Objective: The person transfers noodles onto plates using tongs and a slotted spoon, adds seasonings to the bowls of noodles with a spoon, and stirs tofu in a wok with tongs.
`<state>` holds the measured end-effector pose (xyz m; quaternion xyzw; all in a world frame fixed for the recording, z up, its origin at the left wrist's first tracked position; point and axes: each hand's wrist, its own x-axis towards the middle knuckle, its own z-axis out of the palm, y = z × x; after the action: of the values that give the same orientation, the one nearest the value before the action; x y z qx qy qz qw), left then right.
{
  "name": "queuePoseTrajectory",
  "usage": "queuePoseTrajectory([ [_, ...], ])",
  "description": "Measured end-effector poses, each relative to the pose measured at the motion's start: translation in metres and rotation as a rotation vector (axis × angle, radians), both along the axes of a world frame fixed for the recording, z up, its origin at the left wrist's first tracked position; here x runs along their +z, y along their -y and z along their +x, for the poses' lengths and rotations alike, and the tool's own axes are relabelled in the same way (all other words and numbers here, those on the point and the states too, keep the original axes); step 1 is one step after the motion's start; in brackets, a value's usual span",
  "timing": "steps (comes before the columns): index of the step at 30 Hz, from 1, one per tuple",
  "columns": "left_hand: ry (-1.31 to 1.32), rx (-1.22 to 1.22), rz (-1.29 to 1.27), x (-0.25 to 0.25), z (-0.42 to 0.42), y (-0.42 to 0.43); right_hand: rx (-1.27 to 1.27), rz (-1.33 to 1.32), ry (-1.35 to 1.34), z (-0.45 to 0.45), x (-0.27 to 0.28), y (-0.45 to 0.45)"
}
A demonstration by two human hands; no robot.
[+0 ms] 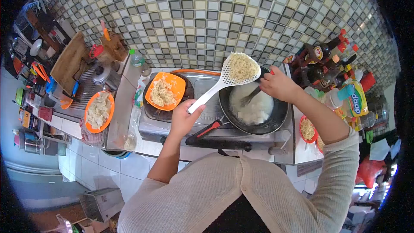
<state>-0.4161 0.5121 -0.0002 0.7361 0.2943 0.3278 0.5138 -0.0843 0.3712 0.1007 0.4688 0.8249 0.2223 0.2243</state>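
My left hand (185, 118) is closed around the handle of a white slotted skimmer (211, 91). A heap of noodles (242, 67) lies on the skimmer's head, held above the back of a black wok (282, 118). With closed fingers, my right hand (278, 86) grips a fork (250, 98) by its upper end, and the tines reach down to the wok's contents. Cloudy white liquid with pale chunks (256, 114) fills the wok. Left of the skimmer, an orange bowl (177, 85) with noodles (163, 95) sits on the other burner.
The wok's black and red handle (205, 133) juts toward me over the front of the stove (151, 131). An orange-rimmed plate (112, 111) of whitish food stands left. Noodles fill a red bowl (302, 134) at right, near sauce bottles (317, 54) and a yellow-green pack (357, 99).
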Motion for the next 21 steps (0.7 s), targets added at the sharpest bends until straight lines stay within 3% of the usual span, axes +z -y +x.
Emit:
queuePoseTrajectory([
  [4, -0.011, -0.01, -0.002, 0.001, -0.001, -0.001, -0.141, -0.034, 0.04, 0.01, 0.001, 0.016],
  [11, -0.013, 0.002, -0.026, -0.002, 0.0, -0.001, -0.173, 0.101, -0.03, 0.04, -0.005, 0.048],
  [17, -0.009, -0.006, -0.057, -0.005, 0.001, -0.002, -0.282, 0.256, -0.15, 0.048, 0.022, 0.072],
  [21, -0.036, 0.013, -0.069, -0.001, 0.001, -0.001, -0.391, 0.224, -0.155, 0.047, 0.032, 0.084],
])
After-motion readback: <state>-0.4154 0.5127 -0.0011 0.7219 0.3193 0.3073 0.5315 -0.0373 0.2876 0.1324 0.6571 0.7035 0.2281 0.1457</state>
